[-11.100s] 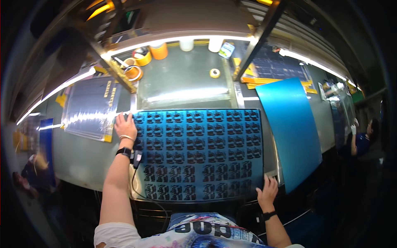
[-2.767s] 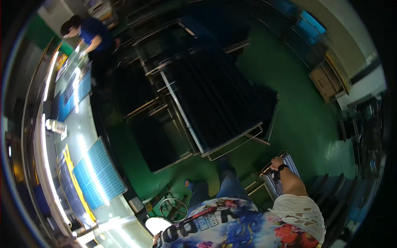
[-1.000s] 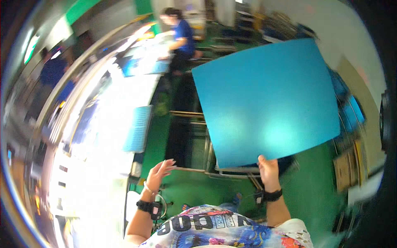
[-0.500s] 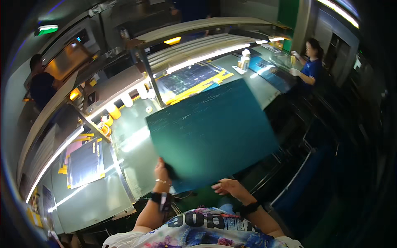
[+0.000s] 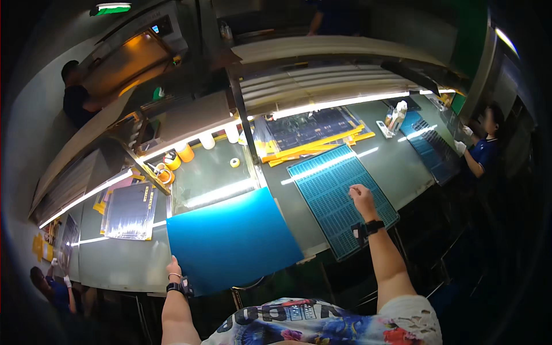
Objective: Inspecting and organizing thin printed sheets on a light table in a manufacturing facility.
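A plain blue sheet (image 5: 230, 241) is tilted at the near table edge, in front of me. My left hand (image 5: 173, 268) is closed on its near left edge. To the right lies a blue panel (image 5: 328, 190) printed with a fine grid of small marks, partly past the table's near edge. My right hand (image 5: 362, 201) is over this panel with its fingers curled in; anything inside them is hidden. Whether that hand touches the panel I cannot tell. Black bands are on both wrists.
Dark films with yellow tape (image 5: 313, 135) lie behind the panel. White bottles (image 5: 397, 118) stand to their right, a tape roll (image 5: 234, 163) to their left. A taped sheet (image 5: 131, 211) lies at left. Shelf posts (image 5: 244, 123) rise behind. Co-workers (image 5: 483, 150) are around the table.
The plain sheet has moved left and lower in view, with my left hand still on its edge. My right hand has gone right and forward, over the patterned panel, which is now uncovered.
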Motion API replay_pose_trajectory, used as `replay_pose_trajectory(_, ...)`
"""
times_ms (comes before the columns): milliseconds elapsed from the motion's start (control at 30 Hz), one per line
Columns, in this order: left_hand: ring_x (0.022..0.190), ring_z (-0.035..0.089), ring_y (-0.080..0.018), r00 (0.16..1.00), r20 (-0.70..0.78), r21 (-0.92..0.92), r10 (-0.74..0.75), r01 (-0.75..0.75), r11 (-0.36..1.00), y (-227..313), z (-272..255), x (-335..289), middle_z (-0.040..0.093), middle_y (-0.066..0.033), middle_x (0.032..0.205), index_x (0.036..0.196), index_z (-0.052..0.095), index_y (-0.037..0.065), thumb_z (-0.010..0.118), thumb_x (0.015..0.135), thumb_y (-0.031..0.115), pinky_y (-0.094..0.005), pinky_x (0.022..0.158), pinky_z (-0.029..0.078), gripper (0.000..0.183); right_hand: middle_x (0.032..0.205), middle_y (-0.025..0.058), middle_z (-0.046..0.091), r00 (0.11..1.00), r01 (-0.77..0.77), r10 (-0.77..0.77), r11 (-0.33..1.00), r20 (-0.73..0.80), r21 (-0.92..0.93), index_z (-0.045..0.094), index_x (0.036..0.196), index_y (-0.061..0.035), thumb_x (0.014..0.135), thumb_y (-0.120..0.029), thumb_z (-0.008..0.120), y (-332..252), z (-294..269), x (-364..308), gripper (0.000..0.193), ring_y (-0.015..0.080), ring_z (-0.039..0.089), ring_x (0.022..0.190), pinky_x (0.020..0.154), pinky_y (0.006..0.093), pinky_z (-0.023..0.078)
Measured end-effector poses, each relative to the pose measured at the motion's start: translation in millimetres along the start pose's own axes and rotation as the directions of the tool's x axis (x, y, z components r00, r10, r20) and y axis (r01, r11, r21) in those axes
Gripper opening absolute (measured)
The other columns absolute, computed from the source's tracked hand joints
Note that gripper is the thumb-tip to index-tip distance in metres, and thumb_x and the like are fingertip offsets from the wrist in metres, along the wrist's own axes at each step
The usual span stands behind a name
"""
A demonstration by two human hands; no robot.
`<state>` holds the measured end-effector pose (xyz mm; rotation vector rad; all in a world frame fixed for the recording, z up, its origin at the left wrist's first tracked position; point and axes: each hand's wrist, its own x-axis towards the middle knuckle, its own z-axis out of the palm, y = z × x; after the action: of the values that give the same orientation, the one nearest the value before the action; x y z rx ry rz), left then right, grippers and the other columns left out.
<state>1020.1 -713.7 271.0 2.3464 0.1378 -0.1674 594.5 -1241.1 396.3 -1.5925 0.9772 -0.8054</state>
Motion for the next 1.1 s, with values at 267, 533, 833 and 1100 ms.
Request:
replay_pose_trajectory(267, 0.105, 0.049, -0.034, 0.986, -0.156, 0.622, 0.061, 0.05, 0.781, 18, -3, 9, 0.052, -0.0231, 0.11, 0.114, 0.053, 0.005, 0.064, 0.073, 0.041, -0.0388, 0.089, 0.04, 0.056, 0.124, 0.0246, 0.036, 0.913, 0.389, -0.058, 0.423, 0.403, -0.818, 0.043, 0.119, -0.0035, 0.061, -0.042, 0.071, 77, 31, -125, 0.075, 0.0466, 0.033, 0.113, 0.093, 0.0526, 0.03)
replay_pose_trajectory(533, 0.131, 0.014, -0.0343, 0.268, 0.758, 0.159, 0.595, -0.96, 0.231, 141, 86, -171, 0.019, -0.0154, 0.141, 0.133, 0.033, 0.018, 0.07, 0.06, 0.05, -0.0534, 0.101, 0.018, 0.088, 0.134, 0.0273, 0.025, 0.917, 0.323, -0.014, 0.613, 0.399, -0.721, 0.036, 0.126, 0.0003, 0.065, -0.017, 0.067, 93, 32, -128, 0.071, 0.0512, 0.022, 0.121, 0.1, 0.0461, 0.028)
replay_pose_trajectory(833, 0.133, 0.002, -0.0364, 0.316, 0.833, 0.296, 0.454, -0.948, 0.117, 122, 116, -198, 0.004, -0.0132, 0.145, 0.139, 0.014, 0.024, 0.076, 0.056, 0.039, -0.055, 0.102, 0.014, 0.105, 0.137, 0.0239, 0.025, 0.903, 0.352, -0.011, 0.593, 0.429, -0.725, 0.035, 0.127, 0.0011, 0.071, -0.016, 0.062, 102, 26, -128, 0.065, 0.0483, 0.02, 0.124, 0.101, 0.0449, 0.028)
replay_pose_trajectory(1100, 0.133, 0.004, -0.0353, 0.292, 0.847, 0.252, 0.445, -0.956, 0.148, 120, 106, -196, 0.006, -0.0119, 0.145, 0.139, 0.017, 0.025, 0.076, 0.055, 0.043, -0.0547, 0.102, 0.015, 0.104, 0.14, 0.0192, 0.02, 0.844, 0.314, 0.022, 0.791, 0.536, -0.525, 0.027, 0.133, -0.0015, 0.064, -0.022, 0.073, 89, -4, -142, 0.085, 0.0363, 0.018, 0.13, 0.104, 0.0435, 0.022)
